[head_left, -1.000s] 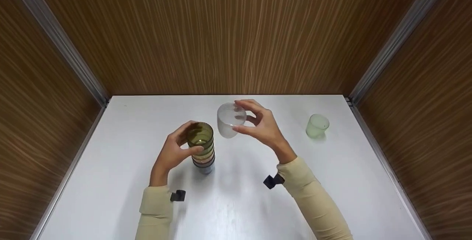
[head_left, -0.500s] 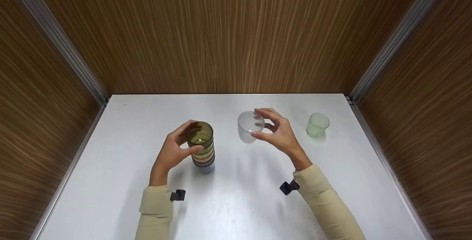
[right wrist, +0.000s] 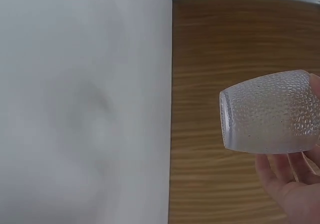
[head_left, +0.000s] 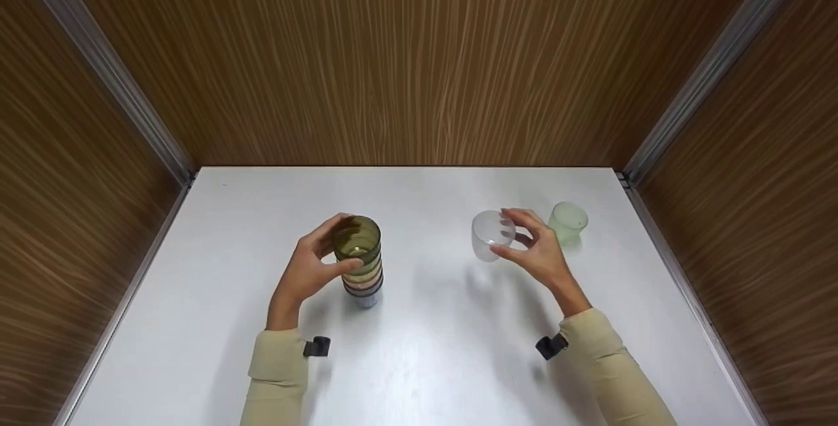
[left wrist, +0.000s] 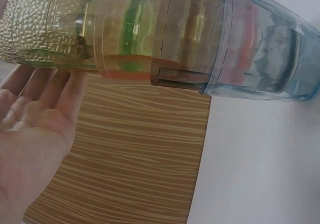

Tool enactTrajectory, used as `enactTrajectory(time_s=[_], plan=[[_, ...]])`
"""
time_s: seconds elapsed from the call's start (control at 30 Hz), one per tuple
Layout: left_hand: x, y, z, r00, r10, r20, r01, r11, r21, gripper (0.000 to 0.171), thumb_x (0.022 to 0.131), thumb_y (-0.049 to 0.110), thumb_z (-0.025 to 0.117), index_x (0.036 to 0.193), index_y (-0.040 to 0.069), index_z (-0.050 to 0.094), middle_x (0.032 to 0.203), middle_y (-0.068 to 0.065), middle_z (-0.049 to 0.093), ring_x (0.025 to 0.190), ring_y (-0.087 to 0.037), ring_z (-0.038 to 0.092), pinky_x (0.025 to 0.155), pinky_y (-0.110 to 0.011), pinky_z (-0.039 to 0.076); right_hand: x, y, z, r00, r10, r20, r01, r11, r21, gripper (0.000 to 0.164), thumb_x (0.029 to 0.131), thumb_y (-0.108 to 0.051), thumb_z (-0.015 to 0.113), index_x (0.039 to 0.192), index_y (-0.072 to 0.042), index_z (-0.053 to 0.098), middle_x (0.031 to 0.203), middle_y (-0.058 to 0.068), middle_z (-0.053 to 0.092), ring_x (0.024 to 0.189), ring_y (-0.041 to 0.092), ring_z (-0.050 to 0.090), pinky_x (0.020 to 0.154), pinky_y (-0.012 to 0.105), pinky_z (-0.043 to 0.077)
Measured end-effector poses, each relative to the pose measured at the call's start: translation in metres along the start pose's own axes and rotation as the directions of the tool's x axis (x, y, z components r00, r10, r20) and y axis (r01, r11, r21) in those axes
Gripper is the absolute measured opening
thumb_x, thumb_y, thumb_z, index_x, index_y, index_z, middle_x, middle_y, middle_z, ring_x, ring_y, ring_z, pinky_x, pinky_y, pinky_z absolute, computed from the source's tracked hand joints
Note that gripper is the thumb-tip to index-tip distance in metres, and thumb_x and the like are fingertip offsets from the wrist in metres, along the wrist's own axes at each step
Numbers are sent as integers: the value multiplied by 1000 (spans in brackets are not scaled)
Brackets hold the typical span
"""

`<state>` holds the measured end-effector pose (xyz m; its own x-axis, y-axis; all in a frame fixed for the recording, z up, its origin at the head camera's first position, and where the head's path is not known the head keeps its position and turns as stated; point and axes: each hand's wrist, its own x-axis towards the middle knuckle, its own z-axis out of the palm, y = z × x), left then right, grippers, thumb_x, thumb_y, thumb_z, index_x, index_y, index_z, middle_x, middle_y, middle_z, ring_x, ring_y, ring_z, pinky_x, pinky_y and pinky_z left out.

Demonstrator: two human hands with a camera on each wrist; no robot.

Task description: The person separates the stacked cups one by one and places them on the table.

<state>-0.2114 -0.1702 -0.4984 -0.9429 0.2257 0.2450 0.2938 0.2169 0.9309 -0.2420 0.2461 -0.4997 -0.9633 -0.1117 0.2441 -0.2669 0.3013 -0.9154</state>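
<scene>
My left hand [head_left: 311, 272] grips the upper part of a stack of nested cups [head_left: 364, 282], left of centre in the head view. An olive-green cup with a dimpled wall is on top; tinted ones sit below, and a bluish one [left wrist: 295, 59] is lowest. To the right, my right hand [head_left: 540, 252] holds a clear dimpled cup [head_left: 488, 243] by its rim between thumb and fingers, upright above the table. In the right wrist view the clear cup [right wrist: 270, 114] shows its textured side and thick base. A pale green cup [head_left: 567, 220] stands just beyond that hand.
The white table [head_left: 419, 360] has wood-grain panels [head_left: 419, 59] at its back and both sides. Metal rails [head_left: 124, 92] run along the panel corners. Black wrist mounts [head_left: 317, 346] stick out from both sleeves.
My right hand has carried the clear cup rightward and somewhat nearer, away from the stack and toward the pale green cup. The left hand and the stack have stayed in place.
</scene>
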Motion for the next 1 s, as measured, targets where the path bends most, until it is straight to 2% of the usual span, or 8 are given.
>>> enactTrajectory(time_s=[0.1, 0.27, 0.33, 0.5, 0.57, 0.67, 0.83, 1.0], plan=[[0, 1, 0, 1000, -2, 0, 2, 1000, -6, 80, 82, 15, 88, 153, 12, 50, 147, -5, 60, 135, -24, 58, 110, -20, 48, -4, 9, -11, 999, 30, -33, -31, 999, -21, 66, 77, -2, 89, 138, -1, 63, 139, 15, 60, 128, 26, 55, 99, 16, 52], [-1, 1, 0, 1000, 1, 0, -1, 1000, -23, 81, 82, 13, 88, 153, 10, 49, 148, -7, 59, 136, -25, 58, 108, -15, 47, -11, 21, -27, 994, 82, -77, -89, 992, -87, 67, 79, -2, 87, 141, 2, 60, 144, 17, 57, 131, 28, 54, 103, 21, 53], [-1, 1, 0, 1000, -2, 1, 2, 1000, -23, 81, 82, 12, 87, 154, 9, 48, 149, -8, 58, 137, -26, 57, 111, -21, 48, -15, 23, -34, 991, 95, -90, -104, 989, -107, 68, 80, -2, 87, 141, 4, 58, 145, 19, 55, 132, 30, 53, 103, 19, 53], [0, 1, 0, 1000, -6, -1, 6, 1000, -16, 82, 82, 13, 87, 154, 9, 48, 149, -9, 58, 136, -26, 58, 111, -24, 49, -23, 38, -51, 988, 87, -130, -104, 986, -127, 69, 80, -3, 88, 141, 6, 58, 144, 20, 56, 127, 21, 54, 95, 6, 49], [0, 1, 0, 1000, -3, -3, 3, 1000, -16, 82, 82, 14, 88, 154, 9, 48, 149, -9, 58, 136, -26, 58, 108, -18, 48, -25, 46, -57, 986, 82, -148, -101, 987, -125, 69, 79, -2, 88, 141, 6, 58, 143, 20, 56, 123, 13, 53, 94, 5, 49], [0, 0, 0, 1000, -4, -7, 4, 1000, -19, 81, 82, 14, 88, 153, 9, 48, 149, -8, 59, 135, -24, 58, 107, -15, 48, -29, 53, -65, 982, 88, -165, -108, 987, -118, 69, 79, -1, 87, 141, 7, 57, 144, 20, 55, 121, 6, 51, 94, 6, 50], [0, 0, 0, 1000, -10, -5, 10, 1000, -17, 82, 82, 14, 88, 153, 11, 49, 148, -6, 59, 134, -22, 59, 107, -15, 48, -38, 64, -79, 974, 128, -189, -153, 980, -123, 72, 80, 1, 86, 144, 8, 53, 143, 20, 53, 122, 5, 49, 94, 5, 49], [0, 1, -1, 1000, -14, -1, 14, 1000, -12, 82, 82, 16, 88, 153, 12, 49, 147, -4, 60, 133, -20, 59, 108, -16, 48, -49, 74, -92, 960, 185, -211, -216, 967, -133, 72, 82, -1, 85, 146, 3, 54, 142, 16, 53, 122, 7, 48, 93, 3, 48]])
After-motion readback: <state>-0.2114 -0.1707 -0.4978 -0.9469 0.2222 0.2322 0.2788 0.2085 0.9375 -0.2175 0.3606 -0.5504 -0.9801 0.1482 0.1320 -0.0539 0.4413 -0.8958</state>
